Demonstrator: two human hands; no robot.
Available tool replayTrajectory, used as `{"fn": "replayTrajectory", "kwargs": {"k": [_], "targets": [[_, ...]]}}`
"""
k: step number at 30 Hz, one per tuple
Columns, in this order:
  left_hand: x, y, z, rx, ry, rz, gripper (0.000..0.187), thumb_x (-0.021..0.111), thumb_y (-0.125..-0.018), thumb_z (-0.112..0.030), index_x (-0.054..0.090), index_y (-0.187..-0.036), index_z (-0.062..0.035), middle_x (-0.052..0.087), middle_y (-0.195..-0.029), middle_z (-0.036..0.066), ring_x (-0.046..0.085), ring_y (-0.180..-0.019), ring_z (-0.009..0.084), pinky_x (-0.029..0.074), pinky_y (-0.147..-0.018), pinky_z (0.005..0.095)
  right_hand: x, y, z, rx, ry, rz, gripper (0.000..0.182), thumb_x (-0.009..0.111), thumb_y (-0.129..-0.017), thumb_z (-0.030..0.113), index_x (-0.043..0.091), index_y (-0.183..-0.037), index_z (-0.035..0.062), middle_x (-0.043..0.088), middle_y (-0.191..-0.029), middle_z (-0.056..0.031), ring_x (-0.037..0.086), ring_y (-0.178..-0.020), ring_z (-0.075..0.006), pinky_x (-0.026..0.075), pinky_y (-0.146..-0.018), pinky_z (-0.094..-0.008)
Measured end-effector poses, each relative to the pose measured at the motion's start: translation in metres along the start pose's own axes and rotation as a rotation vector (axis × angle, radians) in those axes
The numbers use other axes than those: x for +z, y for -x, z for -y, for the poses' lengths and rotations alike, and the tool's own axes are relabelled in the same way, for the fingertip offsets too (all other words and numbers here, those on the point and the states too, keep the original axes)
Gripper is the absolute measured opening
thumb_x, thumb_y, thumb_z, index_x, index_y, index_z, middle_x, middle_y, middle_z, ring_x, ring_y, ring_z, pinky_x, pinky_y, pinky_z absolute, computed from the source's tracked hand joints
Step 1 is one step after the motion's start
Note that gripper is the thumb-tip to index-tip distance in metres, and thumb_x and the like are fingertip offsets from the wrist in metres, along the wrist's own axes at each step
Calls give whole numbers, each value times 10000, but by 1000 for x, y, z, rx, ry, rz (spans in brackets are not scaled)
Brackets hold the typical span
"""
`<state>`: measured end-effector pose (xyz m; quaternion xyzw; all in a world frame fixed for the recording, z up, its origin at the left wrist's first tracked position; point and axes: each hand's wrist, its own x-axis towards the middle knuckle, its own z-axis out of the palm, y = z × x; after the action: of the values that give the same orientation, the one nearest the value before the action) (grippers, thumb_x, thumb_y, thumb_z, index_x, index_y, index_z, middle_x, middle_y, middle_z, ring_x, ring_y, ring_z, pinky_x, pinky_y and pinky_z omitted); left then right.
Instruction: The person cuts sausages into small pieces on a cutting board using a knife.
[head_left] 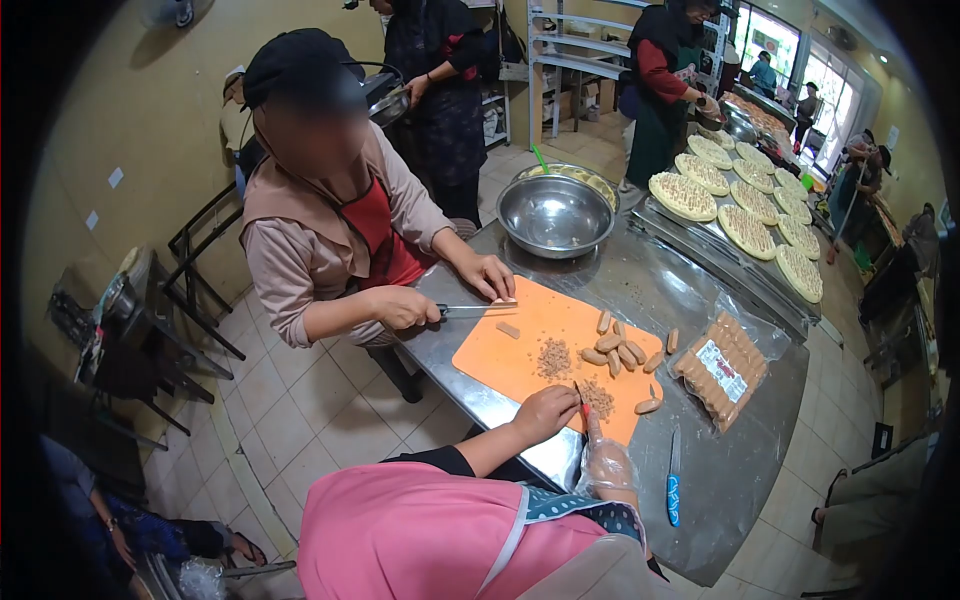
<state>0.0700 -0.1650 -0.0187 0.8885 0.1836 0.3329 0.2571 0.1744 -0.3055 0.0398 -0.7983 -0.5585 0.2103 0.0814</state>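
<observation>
- Sausages (627, 356): brown, stubby, mostly on orange board (500, 345).
- Chopped sausage (553, 358): fine, heaped on board.
- Left grip (546, 412): curled beside red knife (584, 408); hold unclear.
- Right grip (607, 463): gloved, near knife; closure unclear.

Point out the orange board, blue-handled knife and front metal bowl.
Orange board (482, 352): head view, bare left part.
Blue-handled knife (673, 500): head view, handle.
Front metal bowl (528, 212): head view, inner wall.

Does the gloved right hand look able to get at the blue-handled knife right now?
Probably yes: the blue-handled knife lies off to the side of the right hand, with only metal table visible between. The hand seems busy at the red-handled knife, though.
</observation>
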Motion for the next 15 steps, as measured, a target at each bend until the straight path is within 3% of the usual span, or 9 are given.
{"fn": "replayTrajectory", "kwargs": {"k": [3, 15], "targets": [[3, -1, 3, 38, 23, -44, 98, 592, -772, -94, 627, -818, -15, 609, -870, 100, 595, -829, 260, 497, -703, 338, -4, 1, 3, 29, -23, 3, 612, 438, -815, 90, 246, -1394, 47, 606, -784, -238, 611, -717, -383, 477, -638, -476], [1, -2, -2, 21, 19, -33, 79, 627, -749, -62, 615, -806, -9, 614, -857, 116, 601, -822, 274, 498, -725, 344, 13, -1, -4, -25, -46, -92, 572, 453, -828, 112, 274, -1369, 56, 605, -731, -224, 612, -677, -375, 478, -597, -476]]}}
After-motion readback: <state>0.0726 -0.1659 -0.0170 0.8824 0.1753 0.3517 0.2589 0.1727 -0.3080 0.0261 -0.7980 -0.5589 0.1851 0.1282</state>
